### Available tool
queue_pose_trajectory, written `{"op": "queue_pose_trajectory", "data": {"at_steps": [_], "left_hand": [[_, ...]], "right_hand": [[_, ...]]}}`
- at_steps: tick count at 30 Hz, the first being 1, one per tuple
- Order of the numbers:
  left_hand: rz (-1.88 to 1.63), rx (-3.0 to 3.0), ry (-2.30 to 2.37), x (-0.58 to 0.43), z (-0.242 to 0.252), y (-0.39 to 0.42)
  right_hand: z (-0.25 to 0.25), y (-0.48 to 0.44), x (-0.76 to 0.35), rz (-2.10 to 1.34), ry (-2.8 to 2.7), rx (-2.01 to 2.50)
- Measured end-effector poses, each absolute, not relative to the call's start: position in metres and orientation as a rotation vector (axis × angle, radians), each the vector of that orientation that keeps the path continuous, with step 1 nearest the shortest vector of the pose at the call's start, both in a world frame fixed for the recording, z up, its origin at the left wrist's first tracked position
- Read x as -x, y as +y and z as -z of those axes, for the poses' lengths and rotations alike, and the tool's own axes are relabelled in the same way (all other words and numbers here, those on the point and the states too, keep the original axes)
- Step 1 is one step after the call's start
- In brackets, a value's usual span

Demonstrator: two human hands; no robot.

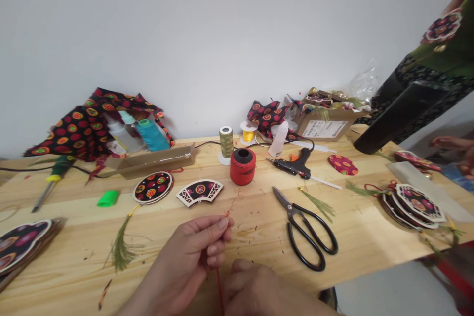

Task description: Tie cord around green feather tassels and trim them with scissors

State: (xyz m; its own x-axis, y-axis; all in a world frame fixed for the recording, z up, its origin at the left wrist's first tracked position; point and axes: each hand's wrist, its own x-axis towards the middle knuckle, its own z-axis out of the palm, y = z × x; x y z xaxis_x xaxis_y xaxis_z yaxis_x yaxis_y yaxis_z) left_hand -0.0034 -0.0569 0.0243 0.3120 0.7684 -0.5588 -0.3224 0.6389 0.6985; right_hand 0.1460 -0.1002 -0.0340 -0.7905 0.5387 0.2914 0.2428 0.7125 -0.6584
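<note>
My left hand [202,244] pinches a thin red thread [218,281] between thumb and fingertips, above the front of the table. A stretch of that thread runs down from it to my right hand [255,289], whose fingers are curled closed; what lies inside them is hidden. Beyond the left fingertips stands a red thread spool [243,170]. A fan-shaped ornament [200,191] with patterned fabric and a pale cut-out frame lies to its left. Black-handled scissors [305,229] rest to the right of my hands, blades pointing away from me.
A glue gun [296,164] lies behind the scissors, near a cardboard box [326,126] of scraps. At left are a round tasselled ornament [153,187], a green cap [108,198] and a screwdriver [52,182]. Stacked ornaments [414,205] sit at right, where another person [437,59] stands.
</note>
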Motion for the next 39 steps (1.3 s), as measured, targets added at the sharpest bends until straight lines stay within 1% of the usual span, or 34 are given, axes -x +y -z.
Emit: {"op": "queue_pose_trajectory", "data": {"at_steps": [4, 7, 9, 11, 14, 16, 17, 20, 23, 27, 34, 39], "left_hand": [[-0.767, -0.59, 1.088, 0.005, -0.023, -0.058], [-0.794, -0.694, 1.155, 0.005, -0.023, -0.057], [-0.81, -0.777, 1.191, 0.006, -0.023, -0.056], [-0.819, -0.865, 1.224, 0.007, -0.023, -0.057], [-0.789, -0.98, 1.259, 0.008, -0.023, -0.059], [-0.734, -1.06, 1.269, 0.008, -0.023, -0.062], [-0.707, -1.105, 1.276, 0.008, -0.023, -0.063], [-0.655, -1.222, 1.312, 0.007, -0.026, -0.064], [-0.623, -1.249, 1.344, 0.007, -0.031, -0.065], [-0.591, -1.236, 1.331, 0.009, -0.032, -0.064], [-0.606, -1.087, 1.24, 0.012, -0.026, -0.064], [-0.642, -0.993, 1.203, 0.013, -0.023, -0.064]], "right_hand": [[0.032, -0.1, -0.148, -0.836, -2.483, 0.599], [0.016, -0.101, -0.155, -0.882, -2.474, 0.705], [-0.001, -0.1, -0.161, -0.948, -2.388, 0.899], [-0.016, -0.095, -0.168, -0.966, -2.248, 1.2], [-0.031, -0.084, -0.176, -0.75, -1.986, 1.555], [-0.035, -0.077, -0.177, -0.623, -1.876, 1.514], [-0.036, -0.074, -0.176, -0.628, -1.873, 1.428], [-0.041, -0.069, -0.171, -0.833, -2.006, 1.135], [-0.044, -0.067, -0.166, -0.993, -2.108, 0.998], [-0.041, -0.061, -0.161, -0.972, -2.139, 1.034], [-0.038, -0.057, -0.162, -0.937, -1.995, 1.12], [-0.031, -0.053, -0.166, -0.727, -2.079, 1.144]]}}
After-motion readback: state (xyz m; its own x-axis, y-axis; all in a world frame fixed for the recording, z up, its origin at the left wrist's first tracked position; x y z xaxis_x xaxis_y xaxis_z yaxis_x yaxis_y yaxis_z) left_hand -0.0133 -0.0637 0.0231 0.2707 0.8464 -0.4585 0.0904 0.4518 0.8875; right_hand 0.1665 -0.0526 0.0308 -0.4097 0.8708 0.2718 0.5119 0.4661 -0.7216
